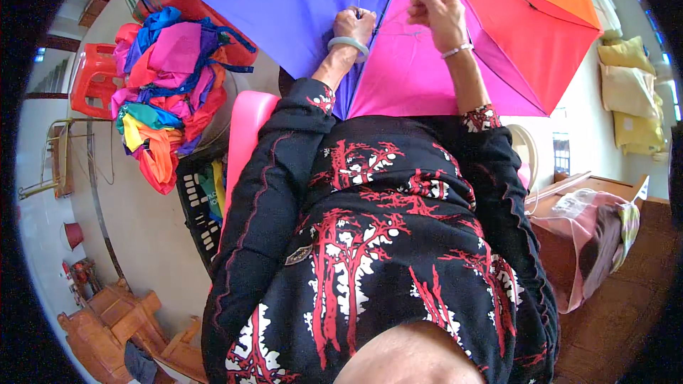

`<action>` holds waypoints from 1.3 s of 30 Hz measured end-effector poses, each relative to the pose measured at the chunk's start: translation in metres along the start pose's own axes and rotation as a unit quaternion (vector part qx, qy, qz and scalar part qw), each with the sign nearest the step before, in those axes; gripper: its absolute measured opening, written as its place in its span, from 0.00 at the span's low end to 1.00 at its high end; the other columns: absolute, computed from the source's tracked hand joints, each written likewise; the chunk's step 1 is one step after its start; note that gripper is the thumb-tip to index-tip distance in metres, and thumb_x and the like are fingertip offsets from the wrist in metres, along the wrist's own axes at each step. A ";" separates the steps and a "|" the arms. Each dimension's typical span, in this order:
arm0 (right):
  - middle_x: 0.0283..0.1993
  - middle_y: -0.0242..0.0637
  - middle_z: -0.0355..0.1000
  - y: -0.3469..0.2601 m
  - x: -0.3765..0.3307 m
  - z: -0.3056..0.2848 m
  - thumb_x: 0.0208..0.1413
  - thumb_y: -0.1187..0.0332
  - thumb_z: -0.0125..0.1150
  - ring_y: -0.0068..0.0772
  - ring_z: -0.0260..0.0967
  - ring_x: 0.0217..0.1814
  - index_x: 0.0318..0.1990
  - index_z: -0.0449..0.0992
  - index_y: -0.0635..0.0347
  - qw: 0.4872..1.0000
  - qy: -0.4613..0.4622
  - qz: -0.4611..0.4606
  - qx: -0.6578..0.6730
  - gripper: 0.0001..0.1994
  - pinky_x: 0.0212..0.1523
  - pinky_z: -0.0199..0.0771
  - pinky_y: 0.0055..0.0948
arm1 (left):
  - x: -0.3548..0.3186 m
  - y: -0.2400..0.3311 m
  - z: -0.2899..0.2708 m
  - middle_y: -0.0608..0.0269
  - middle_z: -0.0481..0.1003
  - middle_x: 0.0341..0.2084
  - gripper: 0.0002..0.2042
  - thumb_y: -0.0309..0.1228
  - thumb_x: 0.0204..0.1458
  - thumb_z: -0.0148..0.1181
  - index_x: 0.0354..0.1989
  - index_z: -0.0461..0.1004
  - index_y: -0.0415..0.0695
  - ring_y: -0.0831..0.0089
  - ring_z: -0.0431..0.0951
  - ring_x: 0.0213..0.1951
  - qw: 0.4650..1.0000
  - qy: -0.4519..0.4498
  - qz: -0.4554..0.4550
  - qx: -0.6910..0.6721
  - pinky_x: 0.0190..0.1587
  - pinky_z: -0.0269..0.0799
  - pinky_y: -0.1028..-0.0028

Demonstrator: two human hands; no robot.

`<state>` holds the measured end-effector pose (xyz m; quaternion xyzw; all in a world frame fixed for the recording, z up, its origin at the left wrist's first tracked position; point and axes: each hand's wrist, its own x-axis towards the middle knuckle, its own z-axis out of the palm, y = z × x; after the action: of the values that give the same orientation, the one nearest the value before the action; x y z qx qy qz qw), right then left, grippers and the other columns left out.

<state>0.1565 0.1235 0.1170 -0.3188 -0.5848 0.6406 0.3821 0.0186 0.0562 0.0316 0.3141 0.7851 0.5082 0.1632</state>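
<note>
A multicoloured umbrella canopy (292, 25) spreads open before me, its inner side with dark ribs (390, 7) facing me. Against the purple panel, my left hand (354, 25) is closed in a pinch beside a rib. A thin needle-like sliver sticks up above its fingers; what else they grip is hidden. Over the pink panel my right hand (440, 20) is raised, thumb and fingers pinched together. Pale thread (400, 33) stretches from near the rib by my left hand toward the right fingertips. The canopy's lower edge rests by my lap.
At left, a heap of folded colourful umbrella fabric (171, 78) lies beside a red plastic stool (94, 80). A black crate (198, 203) stands below it. Pink chair edge (245, 124) borders my left arm. Cloths drape over wooden furniture (619, 188) at right; yellowish sacks (629, 89) stack behind.
</note>
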 end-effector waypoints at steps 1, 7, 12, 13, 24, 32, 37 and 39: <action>0.26 0.43 0.69 -0.005 0.002 -0.004 0.50 0.73 0.47 0.28 0.68 0.22 0.32 0.67 0.69 1.000 0.000 -0.012 -0.004 0.07 0.21 0.74 0.24 | 0.000 -0.001 0.000 0.56 0.73 0.14 0.10 0.34 0.35 0.54 0.17 0.72 0.39 0.66 0.74 0.20 1.000 0.002 0.003 -0.002 0.27 0.69 0.70; 0.27 0.42 0.68 -0.005 0.007 -0.031 0.50 0.73 0.46 0.27 0.67 0.22 0.33 0.67 0.68 0.998 0.022 -0.038 -0.047 0.07 0.22 0.74 0.24 | -0.004 0.008 0.001 0.56 0.72 0.14 0.10 0.35 0.35 0.53 0.17 0.71 0.39 0.66 0.74 0.20 0.999 -0.001 0.005 -0.042 0.27 0.68 0.71; 0.26 0.40 0.68 -0.030 0.004 -0.030 0.49 0.72 0.47 0.25 0.66 0.21 0.32 0.68 0.66 0.997 0.025 -0.065 -0.030 0.06 0.20 0.73 0.23 | 0.001 -0.005 0.002 0.67 0.71 0.11 0.08 0.35 0.37 0.56 0.15 0.72 0.44 0.78 0.69 0.16 0.999 0.003 -0.006 -0.035 0.22 0.64 0.76; 0.25 0.39 0.68 -0.033 0.004 -0.029 0.49 0.72 0.48 0.25 0.66 0.21 0.32 0.68 0.65 0.996 -0.001 -0.067 -0.059 0.06 0.20 0.72 0.23 | 0.001 -0.006 0.002 0.68 0.71 0.12 0.08 0.35 0.37 0.56 0.15 0.72 0.45 0.78 0.68 0.16 0.999 0.000 0.003 -0.050 0.21 0.64 0.76; 0.25 0.46 0.69 0.056 0.016 0.000 0.45 0.67 0.49 0.40 0.69 0.24 0.33 0.69 0.60 0.814 -0.122 -0.196 -0.533 0.08 0.22 0.69 0.35 | -0.011 0.017 -0.004 0.60 0.72 0.13 0.11 0.38 0.35 0.55 0.18 0.72 0.42 0.69 0.72 0.19 1.000 -0.010 0.016 -0.016 0.26 0.67 0.72; 0.27 0.48 0.70 0.052 0.021 0.010 0.44 0.65 0.49 0.46 0.69 0.30 0.29 0.69 0.59 0.770 -0.081 -0.126 -0.620 0.08 0.30 0.69 0.38 | -0.009 0.013 -0.004 0.52 0.72 0.15 0.10 0.35 0.34 0.54 0.17 0.72 0.39 0.66 0.75 0.21 1.000 0.013 0.017 0.001 0.28 0.68 0.70; 0.22 0.44 0.68 0.018 0.032 -0.014 0.46 0.72 0.48 0.41 0.67 0.21 0.28 0.68 0.62 0.818 -0.031 -0.274 -0.504 0.04 0.19 0.67 0.37 | -0.007 0.011 0.003 0.59 0.71 0.13 0.09 0.35 0.35 0.55 0.15 0.71 0.41 0.72 0.71 0.18 1.000 -0.012 0.001 -0.020 0.24 0.66 0.73; 0.17 0.36 0.66 -0.010 0.022 -0.011 0.44 0.71 0.51 0.30 0.64 0.16 0.26 0.68 0.63 0.882 0.040 -0.297 -0.365 0.04 0.19 0.66 0.28 | -0.008 0.004 0.003 0.68 0.69 0.10 0.09 0.36 0.36 0.56 0.13 0.71 0.44 0.79 0.66 0.13 0.997 -0.004 0.017 -0.069 0.18 0.62 0.76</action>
<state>0.1563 0.1479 0.1263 -0.2729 -0.8285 0.2251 0.4341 0.0275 0.0546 0.0332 0.3177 0.7419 0.5626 0.1793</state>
